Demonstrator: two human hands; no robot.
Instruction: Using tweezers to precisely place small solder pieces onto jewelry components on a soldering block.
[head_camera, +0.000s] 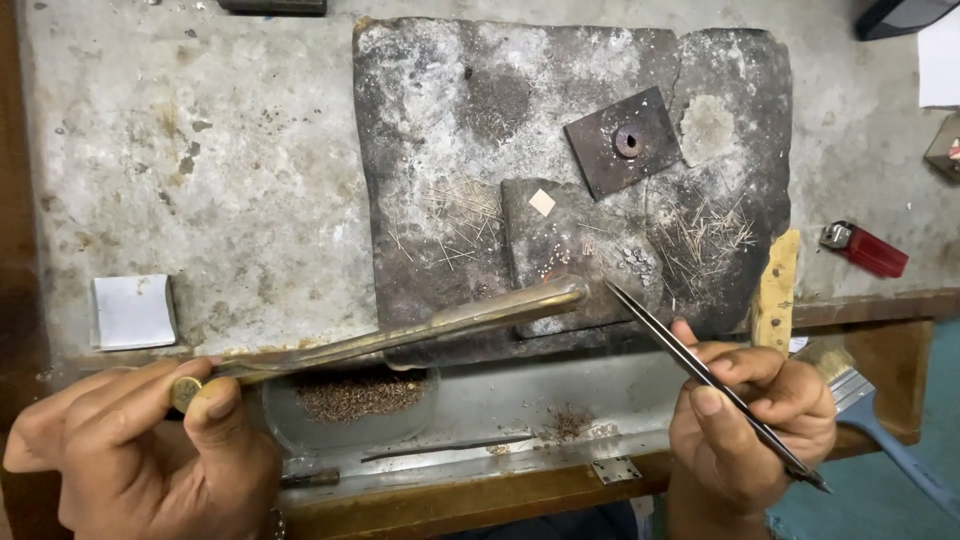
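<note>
Both hands sit low in the view, one on each side of a shallow metal catch tray fixed under the bench edge. Left hand pinches the end of a long brass blowpipe between thumb and fingers, its curved tip resting at the front edge of a blackened soldering block, presumably so flame can be steered onto small work there. Right hand is closed around one pair of dark pointed tweezers, the points aimed at tiny metal bits (too small to count) on a smaller dark slab. One pale square chip lies on that slab, and one square plate with a ring lies just behind it. One red lighter lies well apart at the right, and one white paper pad at the left.
</note>
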